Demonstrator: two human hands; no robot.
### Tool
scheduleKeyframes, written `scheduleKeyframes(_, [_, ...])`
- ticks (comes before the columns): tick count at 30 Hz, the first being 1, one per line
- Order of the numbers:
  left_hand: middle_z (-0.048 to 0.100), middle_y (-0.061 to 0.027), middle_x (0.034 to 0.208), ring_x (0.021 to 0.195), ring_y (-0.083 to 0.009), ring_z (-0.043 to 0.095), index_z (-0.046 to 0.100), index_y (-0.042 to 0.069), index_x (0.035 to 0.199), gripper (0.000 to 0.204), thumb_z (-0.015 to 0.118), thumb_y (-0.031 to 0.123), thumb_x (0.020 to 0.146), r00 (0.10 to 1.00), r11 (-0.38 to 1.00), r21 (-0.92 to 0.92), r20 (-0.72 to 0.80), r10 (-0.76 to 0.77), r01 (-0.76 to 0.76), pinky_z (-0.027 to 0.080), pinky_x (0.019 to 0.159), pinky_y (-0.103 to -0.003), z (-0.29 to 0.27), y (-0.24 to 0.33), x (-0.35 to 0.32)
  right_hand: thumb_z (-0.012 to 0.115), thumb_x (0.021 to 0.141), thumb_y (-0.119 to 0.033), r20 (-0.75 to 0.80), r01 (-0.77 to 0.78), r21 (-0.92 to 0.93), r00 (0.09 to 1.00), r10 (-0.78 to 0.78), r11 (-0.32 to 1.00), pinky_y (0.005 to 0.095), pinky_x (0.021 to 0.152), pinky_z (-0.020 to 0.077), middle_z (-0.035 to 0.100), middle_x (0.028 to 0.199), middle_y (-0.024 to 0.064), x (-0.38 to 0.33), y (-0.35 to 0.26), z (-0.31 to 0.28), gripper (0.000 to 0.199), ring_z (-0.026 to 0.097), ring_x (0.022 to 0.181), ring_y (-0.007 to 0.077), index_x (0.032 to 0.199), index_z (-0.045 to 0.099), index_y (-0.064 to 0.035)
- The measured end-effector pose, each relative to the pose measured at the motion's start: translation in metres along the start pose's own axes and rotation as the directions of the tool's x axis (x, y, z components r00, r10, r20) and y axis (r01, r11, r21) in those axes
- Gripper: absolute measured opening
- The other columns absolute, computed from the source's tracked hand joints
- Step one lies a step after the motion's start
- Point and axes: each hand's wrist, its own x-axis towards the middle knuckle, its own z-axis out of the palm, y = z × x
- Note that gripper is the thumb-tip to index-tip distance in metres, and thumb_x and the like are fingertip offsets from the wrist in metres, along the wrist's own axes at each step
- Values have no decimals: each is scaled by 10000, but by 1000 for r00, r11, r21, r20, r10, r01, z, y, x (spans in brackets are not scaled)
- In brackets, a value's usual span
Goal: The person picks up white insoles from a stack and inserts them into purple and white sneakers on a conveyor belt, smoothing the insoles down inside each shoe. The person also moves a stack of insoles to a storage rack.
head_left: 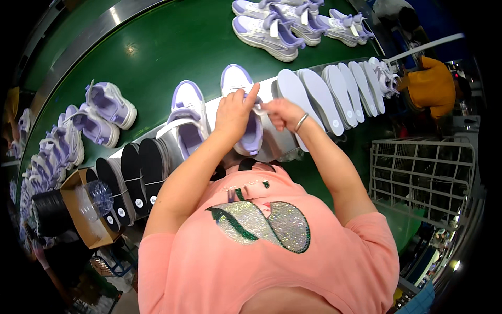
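A white and lilac sneaker (235,76) lies before me, toe pointing away and its opening toward me. My left hand (234,113) grips it across the upper, partly hiding the lacing area. Just to the right, my right hand (285,114) is closed, with a bracelet at the wrist. Its fingers pinch a white strap or lace end (260,109) at the sneaker's right side; blur and the fingers hide exactly which. A matching sneaker (188,98) stands untouched to the left, a white strap across its opening.
Light grey insoles (314,91) line the right side; bundled black insoles (133,170) lie left beside a cardboard box (86,220) holding clear plastic. More sneakers (266,39) stand on the green conveyor surface (157,47). A wire basket (418,178) and a person in yellow (431,86) are at right.
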Motion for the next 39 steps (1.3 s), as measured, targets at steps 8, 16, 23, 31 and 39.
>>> scheduleKeyframes(8, [593,-141,834,714,-336,565,405,95,1156,428,509,156,745,890,867,-208,163,-426,453,438,649,-414,-21,1,20,507,826,-345,-219,337,-407,867,-448,849,207,505,402,528,632,16,-10,-38,-15,340,486,538,77,770,567,-15])
scheduleKeyframes(16, [567,-199,831,775,-377,529,498,3,988,296,529,215,784,877,782,-438,28,-480,443,406,680,-432,-15,-5,12,695,632,-239,-530,-471,-834,539,-655,287,414,777,418,493,998,129,-19,54,-145,363,468,961,319,920,524,-98])
scheduleKeyframes(23, [568,-260,745,732,-411,550,509,-42,890,298,471,232,778,825,670,-556,52,-562,491,427,674,-439,-2,-7,27,690,624,-290,-582,-574,-777,496,-644,260,406,713,423,553,897,116,-35,36,-141,341,511,869,284,860,552,-86])
scheduleKeyframes(31, [577,-233,688,667,-403,560,511,-15,893,267,479,231,794,815,722,-410,104,-570,557,439,633,-450,-1,-1,29,573,741,-210,96,457,-399,883,-459,795,222,389,369,504,588,41,-99,-21,-47,195,497,480,107,737,561,-15])
scheduleKeyframes(39, [570,-227,650,628,-405,556,510,12,886,234,490,227,795,836,780,-313,102,-540,542,439,604,-467,0,8,24,551,665,-214,-42,-37,-999,887,-460,20,371,577,465,574,734,173,-10,1,30,211,590,646,291,747,644,-43])
